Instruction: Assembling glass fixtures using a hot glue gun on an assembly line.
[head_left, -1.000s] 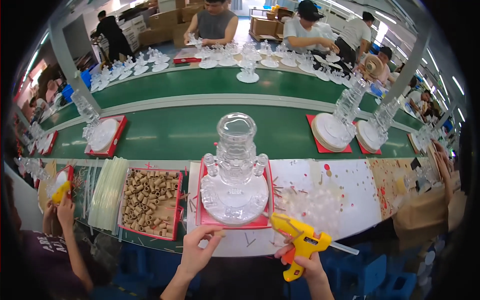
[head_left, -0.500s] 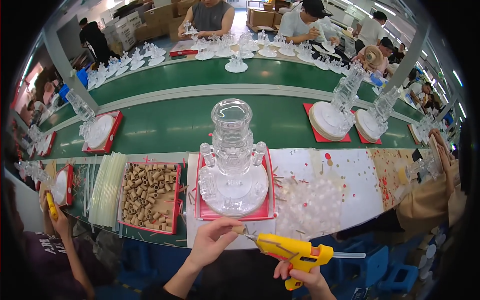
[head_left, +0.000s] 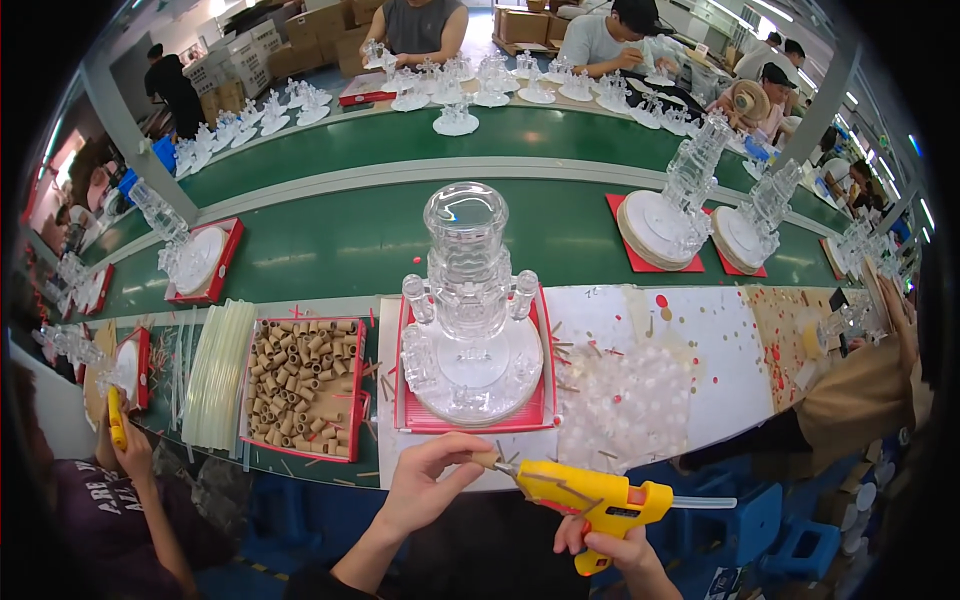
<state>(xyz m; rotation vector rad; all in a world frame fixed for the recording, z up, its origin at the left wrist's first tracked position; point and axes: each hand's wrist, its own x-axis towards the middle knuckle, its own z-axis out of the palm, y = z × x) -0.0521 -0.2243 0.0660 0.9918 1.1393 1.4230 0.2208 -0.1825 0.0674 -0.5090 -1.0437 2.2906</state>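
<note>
Long green work surfaces (head_left: 320, 235) cross the busy room, with several people around the far side, near rows of small clear ornaments on white discs (head_left: 455, 118). Toward the left of the nearer surface, a shallow red box (head_left: 235, 262) holds a round white base carrying a clear tiered tower. At the near edge, a shallow red rectangular tray (head_left: 359, 400) is loaded with short tan cardboard-like tubes (head_left: 290, 380), heaped mostly on its left, with bare tan bottom showing at the right. Just left of it lies a bundle of long translucent glue sticks (head_left: 212, 375). Before the person, a second red tray with a ribbed floor (head_left: 548, 395) contains a tall clear plastic tower on a round white base (head_left: 467, 290). Right of that, a crumpled transparent plastic sheet (head_left: 630, 400) (perhaps a bag; I cannot tell) lies on a white board (head_left: 720, 350) scattered with red and tan bits. Below the second tray, the left hand (head_left: 425, 485) pinches a small tan tube (head_left: 486, 459) between thumb and fingertips. Fingers curled, the right hand (head_left: 615, 550) grips the handle of a yellow glue gun (head_left: 590, 500), its metal nozzle at the tube's end, touching or nearly so.
</note>
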